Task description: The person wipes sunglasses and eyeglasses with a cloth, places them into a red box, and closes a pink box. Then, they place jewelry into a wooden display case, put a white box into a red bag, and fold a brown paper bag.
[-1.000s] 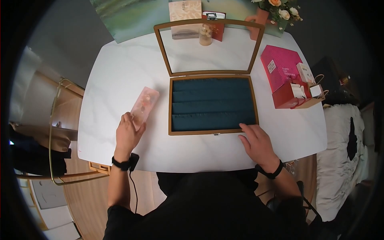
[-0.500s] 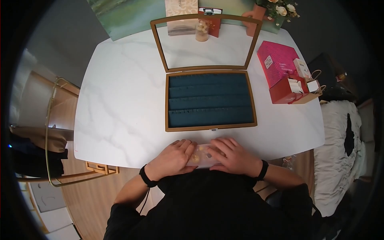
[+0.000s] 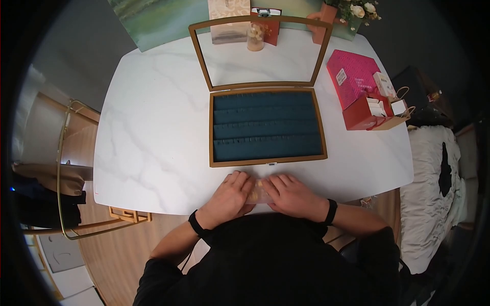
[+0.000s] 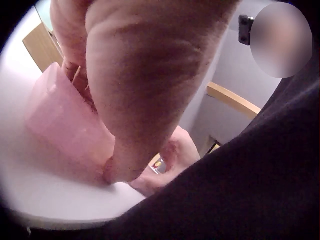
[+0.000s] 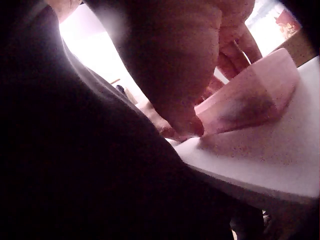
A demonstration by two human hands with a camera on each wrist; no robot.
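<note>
A translucent pink plastic box [image 3: 260, 194] lies close to the table's front edge, with small yellowish items showing dimly through it. My left hand [image 3: 228, 195] grips its left end, fingers over the top and thumb low on the near side. On the other end, my right hand [image 3: 296, 198] holds it in the same way. Both wrist views show the pink box [image 4: 62, 117] low over the white tabletop; its middle is partly hidden by the hands. Just beyond the hands stands a wooden display case [image 3: 268, 162] lined with dark teal fabric, its glass lid [image 3: 312, 61] raised.
At the right of the white table [image 3: 148, 127] are a pink gift box [image 3: 352, 76] and a red paper bag [image 3: 359, 118] holding small white boxes. Behind the raised lid stand a small jar [image 3: 255, 38], cards and a vase of flowers [image 3: 321, 30].
The left hand brought the pink box from the left side of the table to the front edge. My right hand left the display case's front corner and took hold of the box too.
</note>
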